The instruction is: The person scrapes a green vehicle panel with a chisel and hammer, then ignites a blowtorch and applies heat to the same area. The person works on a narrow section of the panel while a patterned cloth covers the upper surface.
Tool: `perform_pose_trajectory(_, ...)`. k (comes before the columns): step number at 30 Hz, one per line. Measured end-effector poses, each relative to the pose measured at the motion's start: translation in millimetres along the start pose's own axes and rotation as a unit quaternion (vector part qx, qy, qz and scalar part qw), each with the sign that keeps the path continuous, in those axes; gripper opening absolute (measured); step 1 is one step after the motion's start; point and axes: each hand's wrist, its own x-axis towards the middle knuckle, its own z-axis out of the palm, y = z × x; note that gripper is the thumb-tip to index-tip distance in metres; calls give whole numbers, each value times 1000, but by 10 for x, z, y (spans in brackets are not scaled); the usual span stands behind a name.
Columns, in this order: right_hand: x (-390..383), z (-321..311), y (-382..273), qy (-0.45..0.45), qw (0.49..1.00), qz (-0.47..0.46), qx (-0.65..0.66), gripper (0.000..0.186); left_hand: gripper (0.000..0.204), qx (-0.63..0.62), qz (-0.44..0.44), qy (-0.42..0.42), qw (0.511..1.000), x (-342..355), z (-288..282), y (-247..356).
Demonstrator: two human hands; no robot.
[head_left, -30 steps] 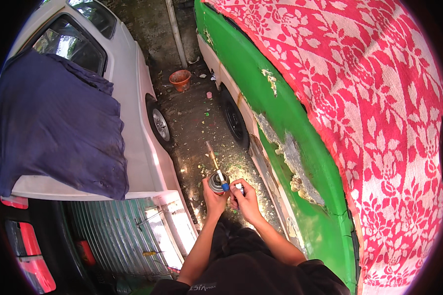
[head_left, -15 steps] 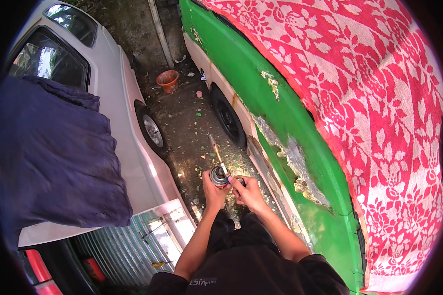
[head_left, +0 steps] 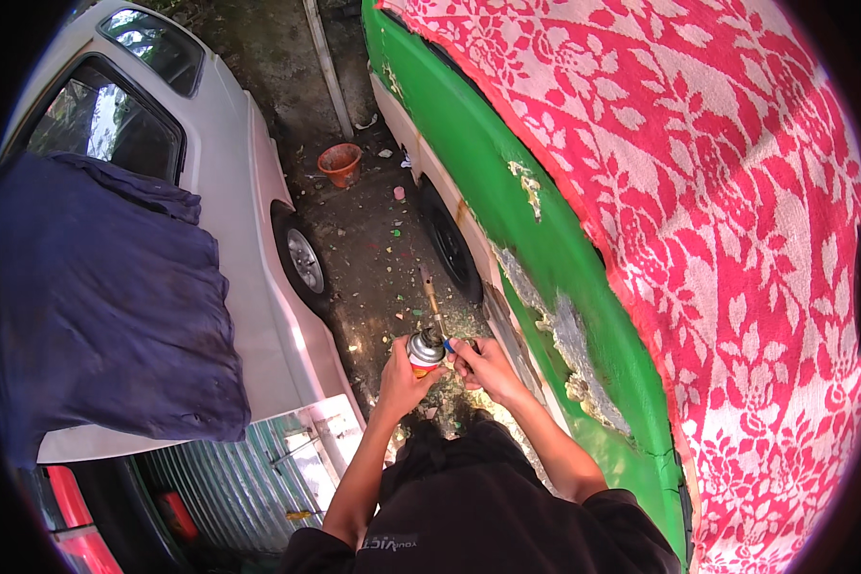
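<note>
My left hand is closed around a small gas canister with a silver domed top and a red and yellow side. In my right hand is a blow torch head, gripped by its blue knob. Its brass-coloured tube points away from me, toward the ground between the vehicles. The torch head sits right beside the canister's top; whether the two are joined I cannot tell. Both hands are in front of my body, left of the green vehicle, whose paint is peeled in a rough grey patch.
A red and white floral cloth covers the vehicle on the right. To the left stands a pale vehicle with a dark blue cloth over it. Paint flakes litter the ground, and an orange pot stands farther ahead.
The canister has tilted so that its red and yellow side shows more. My right hand and the torch head have shifted slightly right. The whole view has moved a little.
</note>
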Motion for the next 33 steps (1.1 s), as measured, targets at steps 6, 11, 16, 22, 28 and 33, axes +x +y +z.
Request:
perform_pose_trajectory(6,58,-83,-49,-3,1000,-17,3,34,77,50,-13,27,998,0,95,38)
perform_pose_trajectory(11,81,-97,-55,-2,999,-34,-16,34,75,50,-39,40,997,-7,159,66)
perform_pose_trajectory(16,75,-113,-50,-5,997,-47,-57,33,74,61,-35,49,996,-37,157,72)
perform_pose_trajectory(22,66,-37,-70,-4,1000,-18,-12,35,74,60,-37,64,995,-57,132,65)
perform_pose_trajectory(28,20,33,-53,4,989,49,143,31,72,64,-25,85,994,-63,135,65)
perform_pose_trajectory(33,45,53,-2,-3,991,28,131,33,71,59,-32,91,994,-76,133,65)
